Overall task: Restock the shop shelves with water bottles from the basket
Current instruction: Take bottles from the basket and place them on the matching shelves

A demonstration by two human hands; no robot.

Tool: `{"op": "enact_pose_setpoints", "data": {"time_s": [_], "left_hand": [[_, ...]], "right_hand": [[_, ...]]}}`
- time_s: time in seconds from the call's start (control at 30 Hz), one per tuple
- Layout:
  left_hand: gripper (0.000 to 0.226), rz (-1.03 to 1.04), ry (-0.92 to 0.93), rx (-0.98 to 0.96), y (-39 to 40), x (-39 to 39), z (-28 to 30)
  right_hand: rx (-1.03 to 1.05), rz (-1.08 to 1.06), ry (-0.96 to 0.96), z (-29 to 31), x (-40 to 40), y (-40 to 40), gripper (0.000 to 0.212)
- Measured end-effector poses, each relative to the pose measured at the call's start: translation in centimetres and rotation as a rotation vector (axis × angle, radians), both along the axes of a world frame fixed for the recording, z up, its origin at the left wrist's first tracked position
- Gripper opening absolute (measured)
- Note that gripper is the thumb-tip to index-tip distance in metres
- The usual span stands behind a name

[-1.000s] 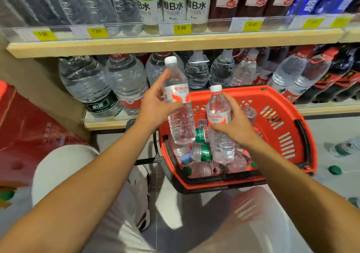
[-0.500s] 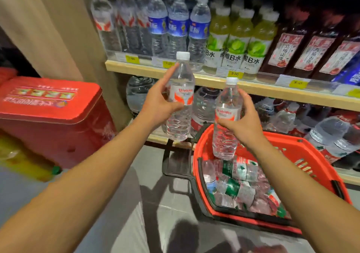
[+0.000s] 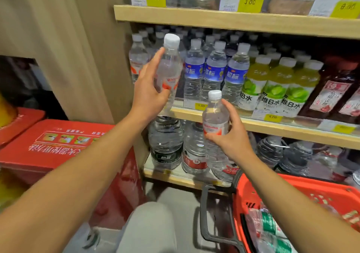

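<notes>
Compared with half a second before, both hands have risen toward the middle wooden shelf and the view has tilted up, leaving only a corner of the red plastic basket at 5 o'clock. The left hand grips a clear, ribbed plastic water bottle with a white screw cap and red-and-white label; it now stands upright at 12 o'clock, level with the shelved rows, where earlier it sat below the shelf edge. The right hand clasps a second clear bottle of the same kind, lower, in front of the shelf's front edge. The two hands are apart, each clamped on its own bottle. Behind, smooth blue-labelled water bottles stand in rows, with yellow-green drink bottles at 2 o'clock. Large ridged water jugs fill the bottom shelf. A glossy red printed carton lies at 9 o'clock. Crumpled-looking green-labelled bottles lie in the basket, beside its black handle.
</notes>
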State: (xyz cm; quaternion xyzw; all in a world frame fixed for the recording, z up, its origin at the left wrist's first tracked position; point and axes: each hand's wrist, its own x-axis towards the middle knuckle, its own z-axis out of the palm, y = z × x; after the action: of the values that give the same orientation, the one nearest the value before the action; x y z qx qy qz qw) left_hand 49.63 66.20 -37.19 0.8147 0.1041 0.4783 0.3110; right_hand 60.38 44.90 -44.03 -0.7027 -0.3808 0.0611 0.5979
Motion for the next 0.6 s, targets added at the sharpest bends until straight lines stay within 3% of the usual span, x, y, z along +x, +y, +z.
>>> {"op": "enact_pose_setpoints", "data": {"time_s": [0.17, 0.3, 0.37, 0.6], "left_hand": [[0.084, 0.024, -0.11, 0.196, 3.9, 3.7, -0.5], [0.088, -0.004, -0.07, 0.263, 6.5, 7.1, -1.6], [0.087, -0.015, -0.06, 0.212, 7.2, 8.2, -2.0], [0.087, -0.112, 0.092, -0.236, 9.2, 10.5, -3.2]], "right_hand": [[0.06, -0.063, 0.001, -1.0, 0.5, 3.9, 0.094], [0.066, -0.1, -0.001, -1.8, 1.1, 6.0, 0.093], [0.062, -0.119, -0.011, -2.3, 1.4, 6.7, 0.092], [0.042, -0.148, -0.015, -4.0, 2.0, 7.6, 0.094]]}}
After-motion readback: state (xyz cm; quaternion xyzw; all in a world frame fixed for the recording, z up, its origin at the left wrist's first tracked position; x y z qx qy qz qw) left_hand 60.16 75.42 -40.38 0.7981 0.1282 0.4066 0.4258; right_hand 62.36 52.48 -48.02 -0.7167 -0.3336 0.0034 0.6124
